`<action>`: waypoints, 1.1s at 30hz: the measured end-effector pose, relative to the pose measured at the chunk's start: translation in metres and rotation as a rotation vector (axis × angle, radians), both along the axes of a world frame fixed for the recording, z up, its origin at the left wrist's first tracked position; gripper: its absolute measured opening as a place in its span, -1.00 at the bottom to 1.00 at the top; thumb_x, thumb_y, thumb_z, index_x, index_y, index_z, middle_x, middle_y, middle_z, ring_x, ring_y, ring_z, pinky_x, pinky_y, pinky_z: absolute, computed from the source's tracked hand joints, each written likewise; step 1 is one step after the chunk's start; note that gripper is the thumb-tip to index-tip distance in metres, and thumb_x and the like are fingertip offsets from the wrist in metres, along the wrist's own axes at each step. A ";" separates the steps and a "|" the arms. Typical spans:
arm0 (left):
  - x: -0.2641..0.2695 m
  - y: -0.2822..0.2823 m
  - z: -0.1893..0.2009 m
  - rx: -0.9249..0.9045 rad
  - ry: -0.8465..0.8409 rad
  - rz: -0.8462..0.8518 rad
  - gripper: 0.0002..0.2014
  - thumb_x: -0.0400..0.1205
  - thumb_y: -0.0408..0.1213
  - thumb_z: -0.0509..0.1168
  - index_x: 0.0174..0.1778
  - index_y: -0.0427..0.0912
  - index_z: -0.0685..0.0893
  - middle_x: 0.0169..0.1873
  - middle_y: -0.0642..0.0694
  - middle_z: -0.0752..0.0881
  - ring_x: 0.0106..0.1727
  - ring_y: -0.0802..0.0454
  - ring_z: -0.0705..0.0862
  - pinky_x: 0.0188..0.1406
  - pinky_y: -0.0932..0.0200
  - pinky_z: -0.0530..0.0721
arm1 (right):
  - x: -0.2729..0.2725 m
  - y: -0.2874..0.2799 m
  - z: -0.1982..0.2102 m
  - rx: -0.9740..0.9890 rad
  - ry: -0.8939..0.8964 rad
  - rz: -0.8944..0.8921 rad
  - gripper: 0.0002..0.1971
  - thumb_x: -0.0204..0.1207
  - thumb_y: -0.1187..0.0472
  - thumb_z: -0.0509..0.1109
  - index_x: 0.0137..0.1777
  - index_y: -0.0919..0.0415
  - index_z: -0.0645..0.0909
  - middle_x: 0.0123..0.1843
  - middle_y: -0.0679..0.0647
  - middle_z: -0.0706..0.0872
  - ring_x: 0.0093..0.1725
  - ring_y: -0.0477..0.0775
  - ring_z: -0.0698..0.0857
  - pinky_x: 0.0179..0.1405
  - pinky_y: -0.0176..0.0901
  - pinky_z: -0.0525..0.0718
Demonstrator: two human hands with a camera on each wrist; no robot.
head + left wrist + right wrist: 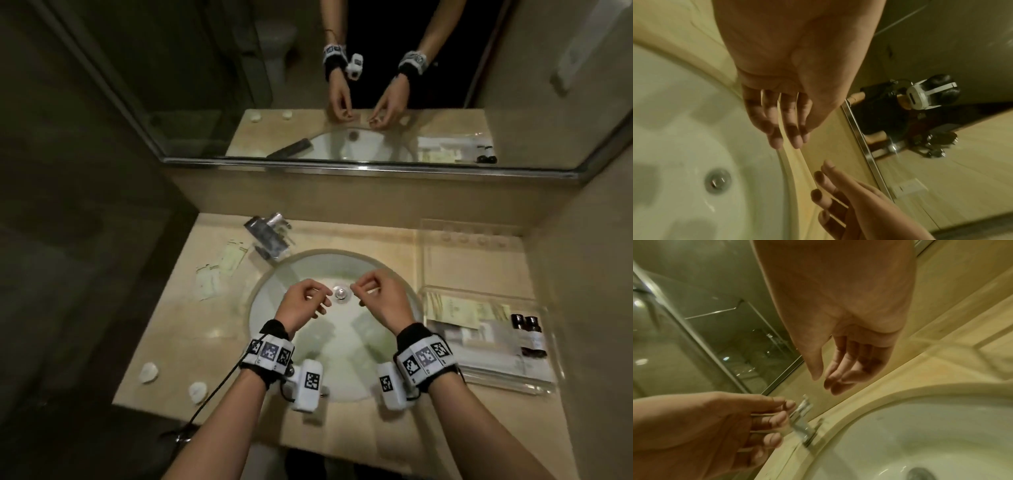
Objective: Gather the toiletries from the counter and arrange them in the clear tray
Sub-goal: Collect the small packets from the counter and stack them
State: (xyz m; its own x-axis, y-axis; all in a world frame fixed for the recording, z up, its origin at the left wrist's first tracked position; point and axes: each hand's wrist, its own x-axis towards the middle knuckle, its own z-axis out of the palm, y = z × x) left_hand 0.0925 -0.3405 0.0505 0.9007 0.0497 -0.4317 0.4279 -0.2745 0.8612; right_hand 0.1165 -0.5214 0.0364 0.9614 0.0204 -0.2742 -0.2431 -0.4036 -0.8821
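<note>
- Head view: the left hand [303, 301] and the right hand [376, 294] are held side by side over the sink [274, 291] at the centre of the frame, fingers loosely curled and nothing seen in either.
- The clear tray [548, 383] is seen at the right of the frame, lying on the counter [205, 329]; flat sachets [455, 310] and two dark bottles [529, 334] are already laid inside it.
- Toiletries not yet gathered are seen at the left of the frame: pale packets [219, 270] lying on the counter just left of the tap [270, 236], and two white round pieces [173, 380] near the lower-left edge of the counter.
- The step in hand is judged to be a pause between items: part of the set is placed, and the left-side items are still to be fetched.
- Left wrist view: the left hand [783, 81] is shown from the palm side in the upper middle of the frame with fingers [777, 126] nearly straight and nothing held; the right hand [849, 203] is seen at the lower middle, also relaxed and free.
- Right wrist view: the right hand [849, 321] fills the upper middle of the frame, fingers [842, 369] slack and bare; the left hand [705, 426] enters from the lower left, in front of the tap [803, 423].
- The next move is judged to call for a reach to the left of the frame towards the packets, which lie flat and may need to be lifted by an edge, followed by a carry across the sink to the tray.
</note>
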 end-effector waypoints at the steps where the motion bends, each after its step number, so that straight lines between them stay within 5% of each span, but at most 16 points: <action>1: -0.006 0.023 0.000 0.013 0.004 0.034 -0.84 0.67 -0.33 0.23 -0.04 -0.28 0.70 -0.31 -0.11 0.75 -0.39 0.04 0.65 -0.40 0.28 0.54 | 0.000 0.021 0.001 0.008 0.014 0.045 -0.86 0.46 0.13 0.55 -0.13 0.15 0.66 -0.25 0.03 0.78 -0.34 0.03 0.77 -0.30 -0.26 0.64; 8: -0.045 0.168 -0.008 0.067 0.048 0.306 -0.87 0.64 -0.39 0.24 -0.08 -0.21 0.71 -0.31 -0.11 0.75 -0.38 0.00 0.64 -0.40 0.24 0.57 | 0.001 0.168 -0.003 -0.035 0.028 0.315 -0.86 0.47 0.16 0.53 -0.10 0.20 0.67 -0.21 0.07 0.79 -0.34 -0.03 0.76 -0.40 -0.48 0.58; 12: -0.051 0.227 -0.029 0.116 0.074 0.466 -0.91 0.57 -0.36 0.34 -0.16 -0.11 0.74 -0.24 -0.05 0.74 -0.25 0.02 0.67 -0.40 0.24 0.58 | 0.013 0.242 -0.018 -0.119 0.001 0.423 -0.83 0.47 0.18 0.53 -0.02 0.23 0.65 -0.12 0.07 0.76 -0.16 0.05 0.73 -0.07 -0.18 0.67; 16: -0.040 0.270 -0.049 0.166 0.103 0.534 -0.91 0.50 -0.31 0.44 -0.15 -0.04 0.74 -0.18 0.02 0.73 -0.06 -0.03 0.72 -0.02 0.05 0.73 | 0.033 0.299 -0.041 -0.294 -0.015 0.534 -0.66 0.50 0.17 0.51 0.22 0.24 0.58 0.18 0.14 0.71 0.12 0.14 0.70 0.19 -0.03 0.66; 23: 0.005 0.300 -0.073 0.284 0.037 0.339 -0.57 0.41 -0.46 0.52 0.18 -0.12 0.69 0.28 -0.06 0.59 0.30 -0.03 0.61 0.36 0.14 0.57 | 0.070 0.345 -0.071 -0.555 -0.147 0.499 -0.46 0.51 0.36 0.39 0.49 0.28 0.39 0.50 0.24 0.50 0.43 0.25 0.53 0.46 0.11 0.50; 28: 0.025 0.300 -0.092 0.463 0.037 -0.030 -0.19 0.46 -0.46 0.48 0.61 -0.01 0.30 0.66 0.04 0.19 0.67 0.07 0.15 0.65 0.14 0.16 | 0.074 0.344 -0.089 -0.740 -0.135 0.706 -0.19 0.54 0.28 0.36 0.71 0.17 0.01 0.75 0.12 0.06 0.73 0.16 0.05 0.70 0.20 0.08; 33: 0.020 0.297 -0.108 0.697 -0.056 -0.112 -0.27 0.46 -0.42 0.46 0.55 -0.09 0.37 0.57 -0.03 0.35 0.61 0.03 0.26 0.59 0.17 0.26 | 0.061 0.336 -0.086 -0.799 -0.241 0.653 -0.31 0.48 0.24 0.38 0.60 0.18 0.23 0.51 0.15 0.41 0.50 0.23 0.40 0.44 0.23 0.46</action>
